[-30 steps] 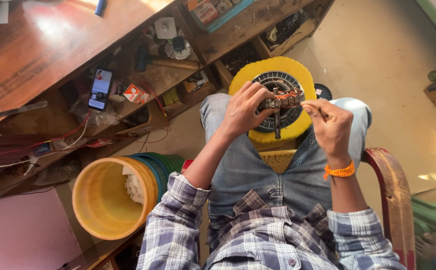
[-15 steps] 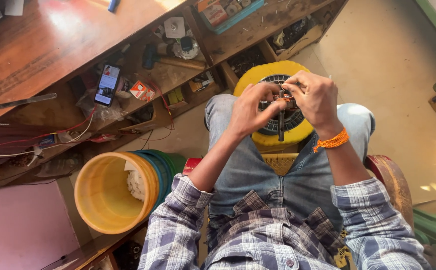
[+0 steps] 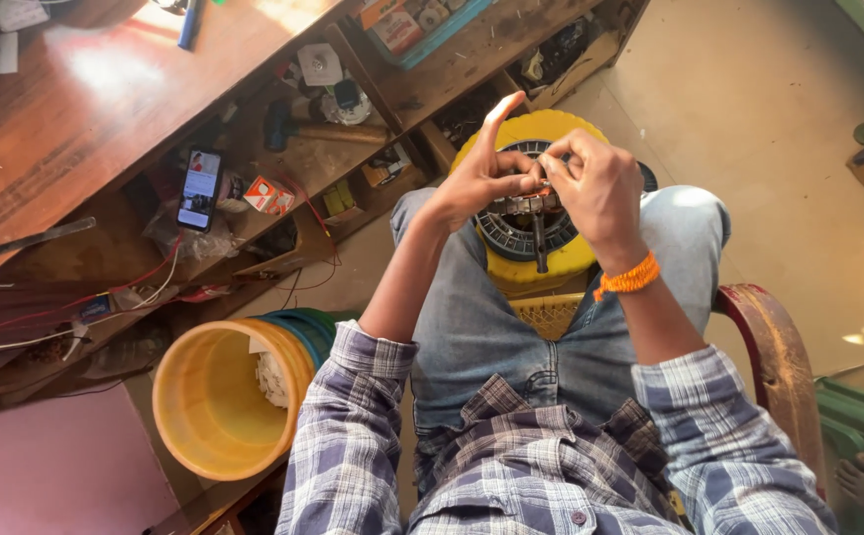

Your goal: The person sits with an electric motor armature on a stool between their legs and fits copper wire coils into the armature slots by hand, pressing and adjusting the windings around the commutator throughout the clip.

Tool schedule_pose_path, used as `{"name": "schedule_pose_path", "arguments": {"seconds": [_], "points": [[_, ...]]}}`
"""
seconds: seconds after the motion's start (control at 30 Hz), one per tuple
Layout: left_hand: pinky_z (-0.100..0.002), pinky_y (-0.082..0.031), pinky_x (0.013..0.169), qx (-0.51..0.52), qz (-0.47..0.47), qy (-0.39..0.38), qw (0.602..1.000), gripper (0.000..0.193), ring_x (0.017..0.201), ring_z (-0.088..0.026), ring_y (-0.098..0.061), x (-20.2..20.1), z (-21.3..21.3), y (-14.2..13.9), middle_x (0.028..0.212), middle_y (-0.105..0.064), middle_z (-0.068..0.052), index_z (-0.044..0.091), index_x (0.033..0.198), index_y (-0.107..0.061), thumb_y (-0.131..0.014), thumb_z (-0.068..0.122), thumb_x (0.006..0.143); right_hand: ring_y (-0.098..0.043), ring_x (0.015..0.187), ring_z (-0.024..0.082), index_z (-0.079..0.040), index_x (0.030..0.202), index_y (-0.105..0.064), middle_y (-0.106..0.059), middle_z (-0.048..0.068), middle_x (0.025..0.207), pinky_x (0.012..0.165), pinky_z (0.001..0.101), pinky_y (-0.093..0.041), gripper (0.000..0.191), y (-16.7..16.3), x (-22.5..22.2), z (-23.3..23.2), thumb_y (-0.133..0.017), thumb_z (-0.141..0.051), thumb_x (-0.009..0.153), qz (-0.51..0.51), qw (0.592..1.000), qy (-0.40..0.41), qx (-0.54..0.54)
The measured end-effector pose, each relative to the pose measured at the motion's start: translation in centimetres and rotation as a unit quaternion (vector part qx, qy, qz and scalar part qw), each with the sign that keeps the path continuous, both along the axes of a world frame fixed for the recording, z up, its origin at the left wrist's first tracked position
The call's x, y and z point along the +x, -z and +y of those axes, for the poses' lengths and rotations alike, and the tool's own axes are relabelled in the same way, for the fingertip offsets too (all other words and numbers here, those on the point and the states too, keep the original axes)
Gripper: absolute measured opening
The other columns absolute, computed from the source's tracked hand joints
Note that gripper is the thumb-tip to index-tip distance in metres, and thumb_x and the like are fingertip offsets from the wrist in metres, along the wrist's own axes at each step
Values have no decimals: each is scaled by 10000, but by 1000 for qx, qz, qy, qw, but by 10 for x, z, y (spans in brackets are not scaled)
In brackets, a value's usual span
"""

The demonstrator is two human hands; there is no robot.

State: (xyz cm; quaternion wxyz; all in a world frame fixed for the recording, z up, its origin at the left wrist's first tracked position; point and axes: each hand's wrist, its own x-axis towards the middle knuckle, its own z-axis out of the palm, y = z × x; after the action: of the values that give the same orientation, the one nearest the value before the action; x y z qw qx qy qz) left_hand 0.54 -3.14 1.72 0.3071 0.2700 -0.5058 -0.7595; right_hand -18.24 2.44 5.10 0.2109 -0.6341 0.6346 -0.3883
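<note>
Both hands, left hand (image 3: 477, 178) and right hand (image 3: 591, 183), pinch a small metal part (image 3: 523, 204) (probably a rotor) above the yellow spool (image 3: 541, 260).

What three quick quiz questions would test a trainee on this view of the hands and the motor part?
1. True or false: both the left hand and the right hand are on the small metal motor part.
2. Which wrist wears the orange band? A) left B) right C) neither
3. Fill in: the yellow bucket stands on the person's ____ side.

Key: 1 true; 2 B; 3 left.
</note>
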Motion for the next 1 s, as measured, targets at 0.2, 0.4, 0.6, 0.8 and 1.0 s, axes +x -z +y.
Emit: {"name": "schedule_pose_path", "arguments": {"seconds": [0.2,0.4,0.6,0.8,1.0], "points": [[-241,-477,803,-112,-43,36,992,921,936,-82,-624,25,-1,-2,1023,-727,-57,197,1680,-117,-716,12,1005,-467,498,138,-44,926,-719,-523,31,584,487,334,-358,84,-10,22,45,-772,-107,942,-79,997,-7,20],[-228,-506,777,-243,-161,30,956,864,883,-77,-675,32,-3,-6,1054,-801,-50,181,1642,-231,-738,28,959,-466,508,124,-4,921,-693,-524,66,594,521,320,-378,98,4,40,66,-766,-70,928,-75,997,-22,22],[-319,-529,884,-276,-145,5,950,742,995,-127,-657,34,9,-18,1063,-704,-43,174,1560,-419,-785,112,918,-580,572,64,8,923,-681,-648,52,697,540,264,-438,33,41,35,81,-711,-1,913,-148,988,-26,46],[-370,-511,926,-482,-266,-88,830,556,1017,-236,-599,12,38,-16,1078,-657,-20,154,1291,-622,-857,290,805,-490,648,60,7,971,-724,-625,27,746,570,255,-391,41,56,-14,85,-750,-21,987,-149,985,81,43],[-370,-507,847,-526,-299,-133,785,351,971,-231,-595,10,39,-5,989,-622,0,128,1026,-646,-866,294,809,-474,624,73,8,1011,-740,-643,28,767,568,258,-368,67,23,-33,63,-793,-27,989,-97,994,34,-29]]}}
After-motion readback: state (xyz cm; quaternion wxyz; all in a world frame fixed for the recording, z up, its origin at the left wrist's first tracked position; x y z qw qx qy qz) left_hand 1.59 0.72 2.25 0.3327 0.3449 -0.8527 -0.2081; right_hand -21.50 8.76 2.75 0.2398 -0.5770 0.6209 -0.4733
